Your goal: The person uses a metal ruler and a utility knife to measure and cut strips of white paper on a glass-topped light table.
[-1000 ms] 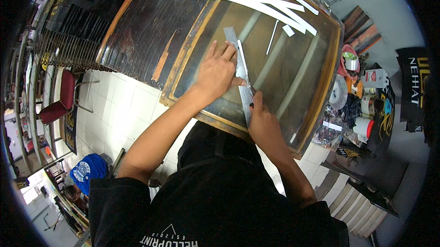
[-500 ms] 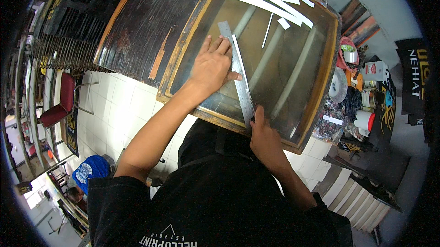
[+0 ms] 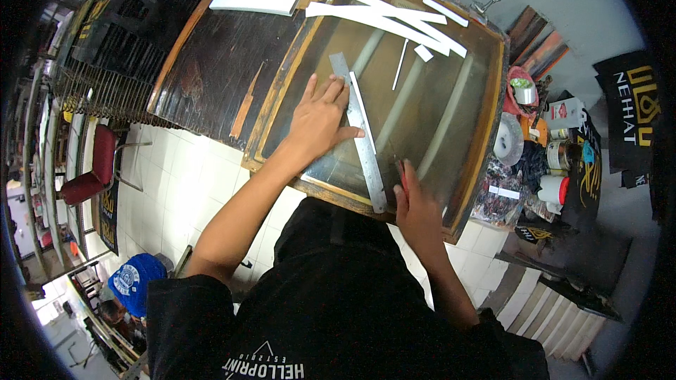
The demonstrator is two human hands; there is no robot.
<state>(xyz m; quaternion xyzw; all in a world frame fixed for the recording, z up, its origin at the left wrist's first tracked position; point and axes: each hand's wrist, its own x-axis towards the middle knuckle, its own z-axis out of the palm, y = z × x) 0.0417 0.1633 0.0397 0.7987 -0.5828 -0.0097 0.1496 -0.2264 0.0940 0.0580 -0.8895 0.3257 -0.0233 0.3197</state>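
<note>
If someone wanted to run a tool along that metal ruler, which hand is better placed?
Probably the right hand: it holds a slim red tool beside the near end of the metal ruler. The left hand lies spread with its thumb on the ruler, apparently steadying it.

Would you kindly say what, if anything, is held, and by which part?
The right hand holds a slim red tool by its red body; the left hand rests on the metal ruler without gripping it.
</note>
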